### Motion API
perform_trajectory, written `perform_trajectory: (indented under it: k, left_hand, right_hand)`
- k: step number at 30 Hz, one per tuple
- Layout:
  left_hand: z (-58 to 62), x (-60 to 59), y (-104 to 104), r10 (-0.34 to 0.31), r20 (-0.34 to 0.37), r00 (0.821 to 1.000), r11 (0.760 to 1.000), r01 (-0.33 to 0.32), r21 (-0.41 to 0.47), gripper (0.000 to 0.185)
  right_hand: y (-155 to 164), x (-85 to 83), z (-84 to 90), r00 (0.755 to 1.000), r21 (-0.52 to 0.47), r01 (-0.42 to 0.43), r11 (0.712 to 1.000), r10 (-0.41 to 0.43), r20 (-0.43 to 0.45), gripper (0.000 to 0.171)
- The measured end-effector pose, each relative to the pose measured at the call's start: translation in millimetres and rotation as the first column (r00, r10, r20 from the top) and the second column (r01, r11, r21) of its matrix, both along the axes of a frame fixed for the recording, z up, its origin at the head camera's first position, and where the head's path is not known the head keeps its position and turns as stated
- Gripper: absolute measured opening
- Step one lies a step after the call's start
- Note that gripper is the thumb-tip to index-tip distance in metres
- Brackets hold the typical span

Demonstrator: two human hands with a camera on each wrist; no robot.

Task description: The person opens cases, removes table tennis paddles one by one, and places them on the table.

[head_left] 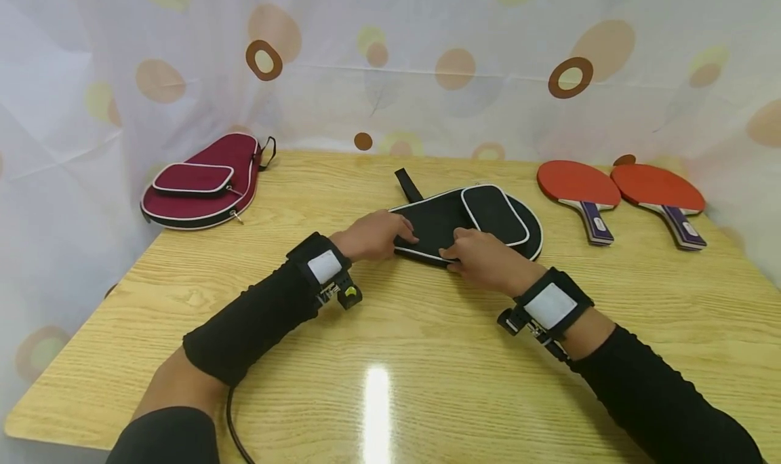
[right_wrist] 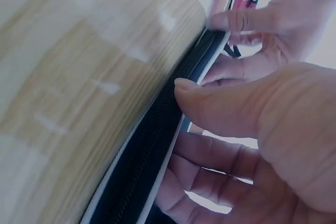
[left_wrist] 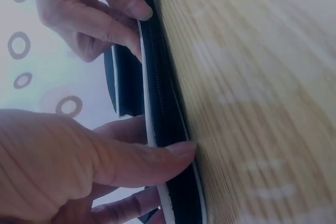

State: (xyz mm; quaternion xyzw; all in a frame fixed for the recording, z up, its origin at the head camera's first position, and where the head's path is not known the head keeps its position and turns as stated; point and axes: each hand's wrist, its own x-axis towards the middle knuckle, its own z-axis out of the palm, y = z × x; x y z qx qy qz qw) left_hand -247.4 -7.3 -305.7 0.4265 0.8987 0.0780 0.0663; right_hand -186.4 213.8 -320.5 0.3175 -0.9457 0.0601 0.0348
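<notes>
A black table tennis racket case [head_left: 432, 223] with white piping lies flat on the table, its narrow end to the left. A small pocket [head_left: 497, 214] sits on its wide part, and a strap [head_left: 409, 186] sticks out at the far side. My left hand [head_left: 375, 235] grips the narrow end, thumb over the near side edge. Farther right, my right hand [head_left: 488, 259] pinches the same near edge between thumb and fingers. Between the hands, the zipper [left_wrist: 160, 72] runs along the side and looks closed; its pull is not in sight.
A dark red racket case [head_left: 210, 155] with a front pocket lies at the back left of the wooden table [head_left: 305, 396]. Two red table tennis rackets [head_left: 579, 182] [head_left: 657, 187] lie at the back right, handles toward me. A patterned curtain [head_left: 390, 77] hangs behind.
</notes>
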Motion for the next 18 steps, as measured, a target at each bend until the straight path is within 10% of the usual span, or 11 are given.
perform_trajectory:
  k: [11, 18]
  left_hand:
    - [7.9, -22.9, -5, 0.023, 0.141, 0.990, 0.999, -0.017, -0.046, 0.054]
    - [18.3, -50.8, -18, 0.152, 0.217, 0.964, 0.980, -0.175, 0.092, 0.043]
  right_hand:
    - [-14, -5.7, 3.6, 1.000, 0.015, 0.000, 1.000, 0.000, 0.013, 0.018]
    - [-11, -5.1, 1.7, 0.998, -0.033, 0.013, 0.999, -0.011, 0.066, 0.023]
